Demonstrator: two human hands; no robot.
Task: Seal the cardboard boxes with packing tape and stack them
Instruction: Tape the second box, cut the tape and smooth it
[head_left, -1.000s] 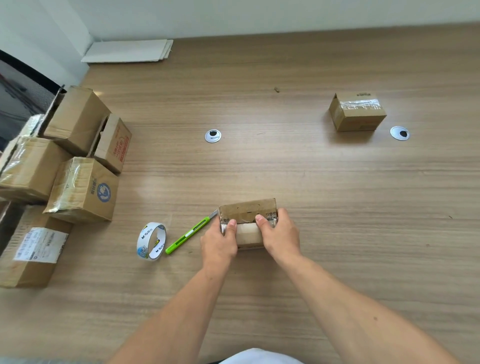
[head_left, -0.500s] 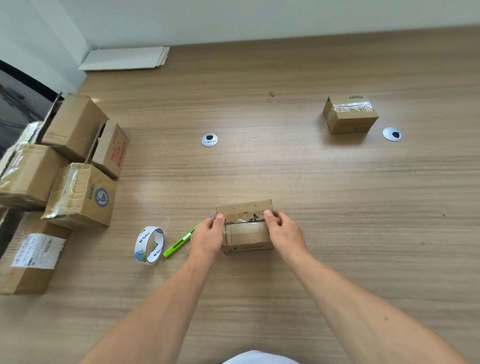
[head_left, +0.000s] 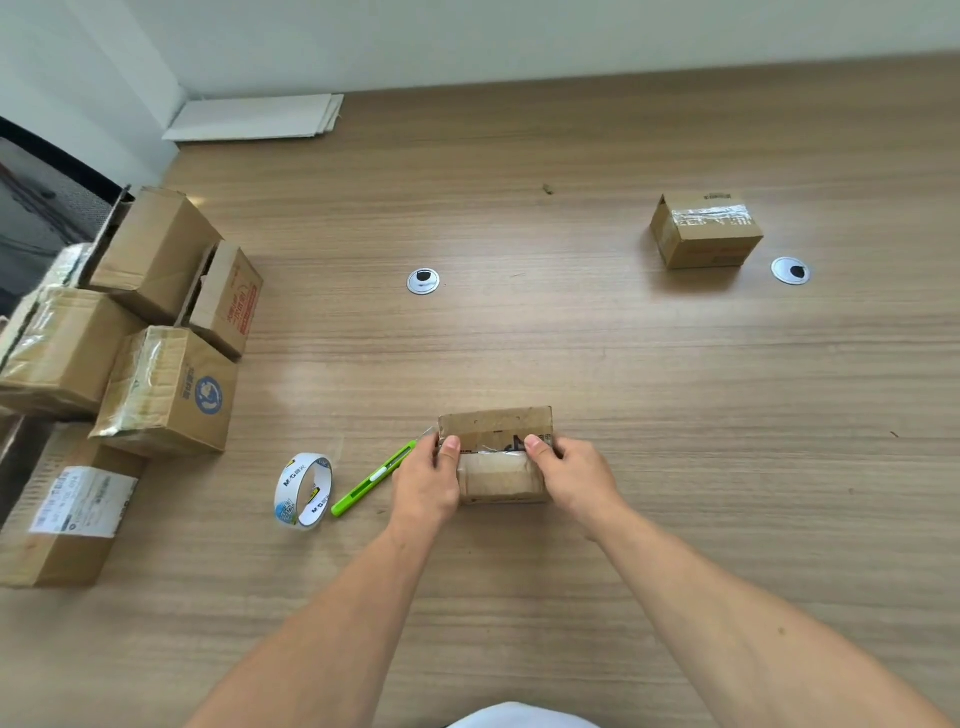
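A small cardboard box (head_left: 496, 457) sits on the wooden table in front of me, with clear tape across its top. My left hand (head_left: 426, 480) grips its left end, thumb on the top. My right hand (head_left: 569, 475) grips its right end, thumb pressing on the taped seam. A roll of clear packing tape (head_left: 304, 491) stands on edge to the left. Between the roll and the box lies a green utility knife (head_left: 371, 480). A taped box (head_left: 706, 228) stands at the far right.
Several cardboard boxes (head_left: 166, 395) are piled along the table's left edge, some with open flaps. Two round cable grommets (head_left: 423, 281) (head_left: 790, 270) are set in the table top. Flat white sheets (head_left: 254, 117) lie at the far left corner by the wall.
Both hands stay on the small box; the thumbs have shifted along the taped seam on top. The box has barely moved. The camera view has tilted slightly.
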